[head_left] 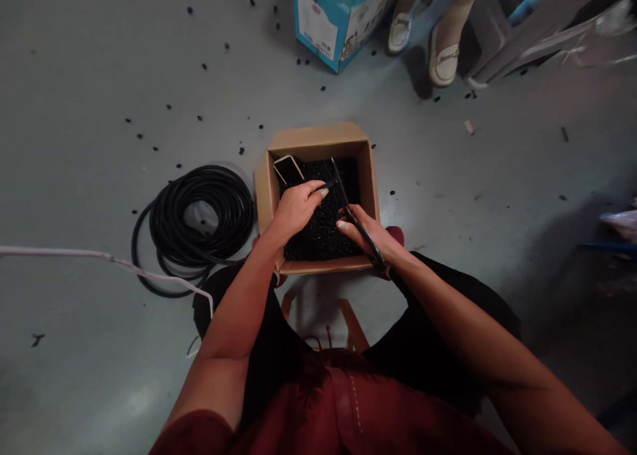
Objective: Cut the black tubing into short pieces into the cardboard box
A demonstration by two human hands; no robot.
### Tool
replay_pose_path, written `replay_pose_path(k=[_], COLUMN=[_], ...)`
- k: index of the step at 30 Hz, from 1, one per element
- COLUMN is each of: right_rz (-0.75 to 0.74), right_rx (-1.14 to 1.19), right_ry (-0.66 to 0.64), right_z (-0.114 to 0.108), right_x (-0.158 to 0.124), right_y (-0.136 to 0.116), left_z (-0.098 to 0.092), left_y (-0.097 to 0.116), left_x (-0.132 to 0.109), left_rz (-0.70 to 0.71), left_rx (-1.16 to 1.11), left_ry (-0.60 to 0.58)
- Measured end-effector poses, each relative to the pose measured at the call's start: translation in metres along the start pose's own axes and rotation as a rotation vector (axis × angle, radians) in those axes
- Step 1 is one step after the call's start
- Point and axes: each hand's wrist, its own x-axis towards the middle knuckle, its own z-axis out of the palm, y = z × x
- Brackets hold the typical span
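A cardboard box [321, 136] stands between my feet, with many small black cut pieces [318, 233] in it. Above them, my left hand [297, 209] pinches the end of a black hose [326, 187] between thumb and fingers. My right hand [365, 228] is closed on a long dark tool that looks like scissors [343, 190]. Its blade end points away from me and lies close to the hose end. Whether the blades touch the hose is too small to tell. A phone-like rectangle with a pale rim [288, 170] leans in the box's far left corner.
A coil of black hose [209, 209] lies on the floor left of the box. Small black pieces are scattered over the grey floor [89, 176]. Beyond stand a blue carton [323, 20], another person's feet [442, 64] and a grey stool [490, 37]. A pale cable [104, 254] crosses from the left.
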Motion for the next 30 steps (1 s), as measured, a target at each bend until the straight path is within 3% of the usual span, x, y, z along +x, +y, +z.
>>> replay_pose_path(k=[22,30], right_rz=[-0.016,0.069], right_rx=[-0.065,0.002], right_ry=[0.009,0.035], right_z=[0.000,0.023], right_x=[-0.003,-0.003], right_y=[0.002,0.018], left_z=[0.005,0.018], left_y=[-0.002,-0.004], left_x=[0.001,-0.001], left_rz=[-0.006,-0.035], left_rx=[0.019,0.222], left_ry=[-0.092,-0.133])
